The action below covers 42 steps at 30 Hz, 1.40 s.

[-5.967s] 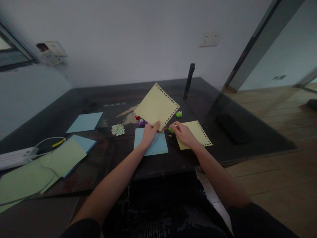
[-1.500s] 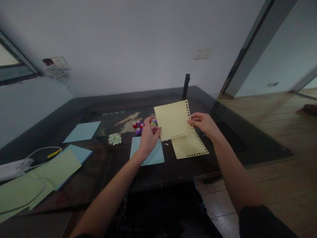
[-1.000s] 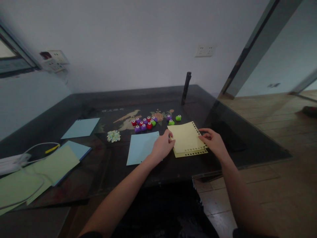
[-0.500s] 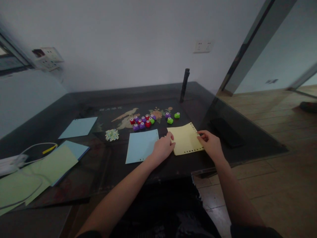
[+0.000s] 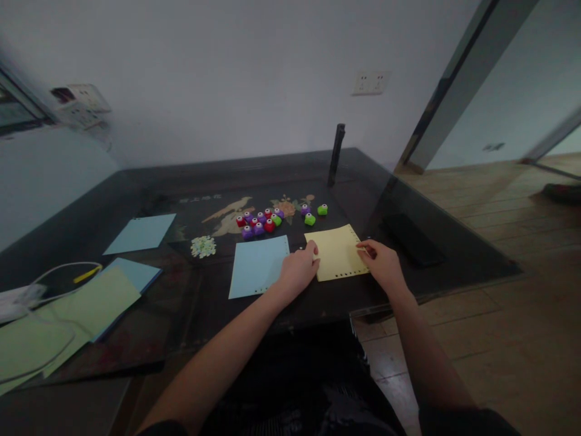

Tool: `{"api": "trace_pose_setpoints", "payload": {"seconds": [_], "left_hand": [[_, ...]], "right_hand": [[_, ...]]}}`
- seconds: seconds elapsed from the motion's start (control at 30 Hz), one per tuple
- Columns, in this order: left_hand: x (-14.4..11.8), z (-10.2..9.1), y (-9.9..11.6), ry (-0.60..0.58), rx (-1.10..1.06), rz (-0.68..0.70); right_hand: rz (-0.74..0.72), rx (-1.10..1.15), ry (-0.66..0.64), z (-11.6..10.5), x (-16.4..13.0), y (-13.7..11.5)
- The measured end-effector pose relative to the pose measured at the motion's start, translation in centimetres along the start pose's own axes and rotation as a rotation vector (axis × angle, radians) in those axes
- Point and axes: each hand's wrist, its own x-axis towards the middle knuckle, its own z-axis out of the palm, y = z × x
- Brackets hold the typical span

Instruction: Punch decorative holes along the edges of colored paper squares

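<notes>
A yellow sheet of paper (image 5: 336, 254) with a row of punched holes along its bottom edge lies on the dark table before me. My left hand (image 5: 299, 264), fingers curled, grips its left edge. At the right edge my right hand (image 5: 379, 260) pinches the sheet between thumb and fingers. Just left of it a blue sheet of paper (image 5: 255, 263), also with punched holes, lies flat, partly under my left wrist. Behind the sheets sit several red, purple and green eye-shaped pieces (image 5: 258, 227). Beside them is a heap of small pale pieces (image 5: 203, 246).
Another blue sheet (image 5: 140, 235) lies at the left. Nearer me there are green paper sheets (image 5: 97, 303) with a white cable across them. A flat black object (image 5: 413, 241) lies to the right, and a black post (image 5: 336, 154) stands at the back.
My right hand has shifted slightly left along with the sheet's right edge. The camera view has moved a little. Both hands keep their grip on the yellow sheet.
</notes>
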Motion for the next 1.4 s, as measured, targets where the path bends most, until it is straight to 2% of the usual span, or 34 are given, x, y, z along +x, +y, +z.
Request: {"api": "trace_pose_setpoints", "payload": {"seconds": [1.03, 1.4], "left_hand": [[0.01, -0.14, 0.1, -0.022, 0.1, 0.008], [0.14, 0.2, -0.11, 0.001, 0.087, 0.036]], "right_hand": [[-0.042, -0.013, 0.024, 0.04, -0.43, -0.36], [-0.089, -0.084, 0.115, -0.03, -0.48, -0.56]]}}
